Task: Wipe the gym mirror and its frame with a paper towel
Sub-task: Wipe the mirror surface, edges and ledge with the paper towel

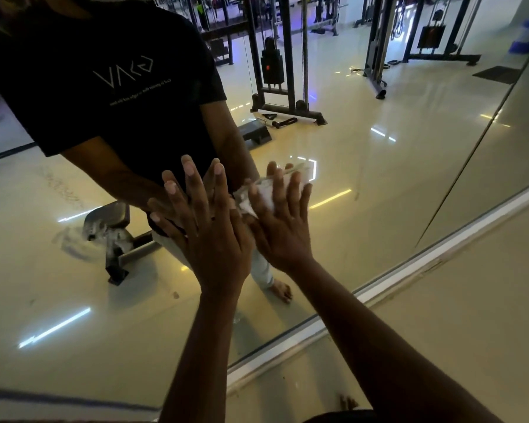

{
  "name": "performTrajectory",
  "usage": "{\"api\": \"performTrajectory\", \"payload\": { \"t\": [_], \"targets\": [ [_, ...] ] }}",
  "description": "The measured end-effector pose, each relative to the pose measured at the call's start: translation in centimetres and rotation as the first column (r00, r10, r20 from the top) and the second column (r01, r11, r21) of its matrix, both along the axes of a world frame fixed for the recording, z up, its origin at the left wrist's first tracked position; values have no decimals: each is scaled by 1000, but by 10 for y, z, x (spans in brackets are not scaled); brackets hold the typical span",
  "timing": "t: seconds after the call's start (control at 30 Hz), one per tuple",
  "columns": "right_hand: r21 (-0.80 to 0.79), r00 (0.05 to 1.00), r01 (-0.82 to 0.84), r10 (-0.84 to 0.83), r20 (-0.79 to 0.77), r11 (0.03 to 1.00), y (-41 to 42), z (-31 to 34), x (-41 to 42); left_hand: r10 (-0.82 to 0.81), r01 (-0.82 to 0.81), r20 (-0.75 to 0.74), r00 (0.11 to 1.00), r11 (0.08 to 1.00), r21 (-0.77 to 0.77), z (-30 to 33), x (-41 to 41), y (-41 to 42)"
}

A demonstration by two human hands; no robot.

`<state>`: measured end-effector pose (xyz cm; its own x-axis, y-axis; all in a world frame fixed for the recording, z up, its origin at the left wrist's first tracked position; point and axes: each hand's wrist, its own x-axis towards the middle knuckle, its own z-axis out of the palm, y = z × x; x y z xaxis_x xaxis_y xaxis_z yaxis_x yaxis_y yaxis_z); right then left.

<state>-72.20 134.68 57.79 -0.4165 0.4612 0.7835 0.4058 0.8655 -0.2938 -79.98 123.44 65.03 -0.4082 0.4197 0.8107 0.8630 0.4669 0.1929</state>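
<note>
Flat, both hands press the paper towel (258, 198) above the mirror's frame (388, 286).

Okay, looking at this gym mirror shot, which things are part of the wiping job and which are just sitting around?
Part of the job:
mirror
mirror frame
paper towel
right hand, flat on the towel
left hand, flat on the glass

Just sitting around (reflected):
cable machine
bench

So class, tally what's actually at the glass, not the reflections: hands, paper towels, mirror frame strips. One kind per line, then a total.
Hands: 2, left hand and right hand
Paper towel: 1
Frame strip: 1
Total: 4
</note>
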Motion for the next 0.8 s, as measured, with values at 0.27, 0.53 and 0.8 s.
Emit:
{"api": "performTrajectory", "payload": {
  "t": [0.27,0.53,0.8],
  "targets": [
    [-286,964,117,-178,-200,951,15,5,3,19,-19,-4,1000,999,26,-12,0,7],
    [-110,990,133,-138,-32,985,43,-27,39,22,-22,-16,1000,999,47,-15,-3,8],
    [-102,999,8,-11,-36,995,17,-20,17,28,-27,-10,1000,999,39,-16,-3,10]
  ]
}}
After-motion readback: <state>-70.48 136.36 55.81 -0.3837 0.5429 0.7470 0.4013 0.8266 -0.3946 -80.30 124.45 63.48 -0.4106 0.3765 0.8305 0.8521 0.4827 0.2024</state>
